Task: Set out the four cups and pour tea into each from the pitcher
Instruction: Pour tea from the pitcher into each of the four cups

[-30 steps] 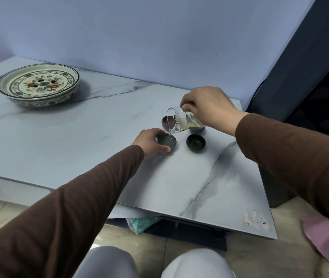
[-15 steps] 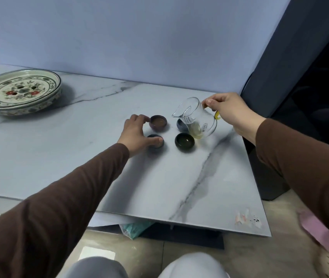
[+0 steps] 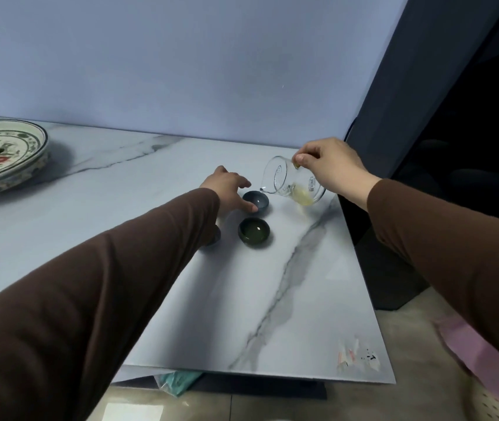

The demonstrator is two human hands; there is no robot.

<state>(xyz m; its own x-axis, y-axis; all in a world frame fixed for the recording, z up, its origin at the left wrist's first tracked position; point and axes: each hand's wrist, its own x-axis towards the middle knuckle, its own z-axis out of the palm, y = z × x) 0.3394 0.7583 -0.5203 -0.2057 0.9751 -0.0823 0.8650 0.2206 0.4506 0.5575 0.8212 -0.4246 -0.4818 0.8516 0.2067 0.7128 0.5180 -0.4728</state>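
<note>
The glass pitcher (image 3: 294, 183) is held by its handle in the grip of the right hand (image 3: 332, 171). It is tipped, with its spout just over the blue-grey cup (image 3: 256, 202), and a little yellow tea is seen in its bottom. The left hand (image 3: 228, 189) is spread loosely, and its thumb is laid against that cup. A dark green cup (image 3: 254, 236), filled with tea, is set nearer on the marble worktop (image 3: 303, 299). Another cup (image 3: 215, 237) is mostly hidden by the left sleeve (image 3: 105, 284). A painted dish (image 3: 2, 159) is seen far left.
</note>
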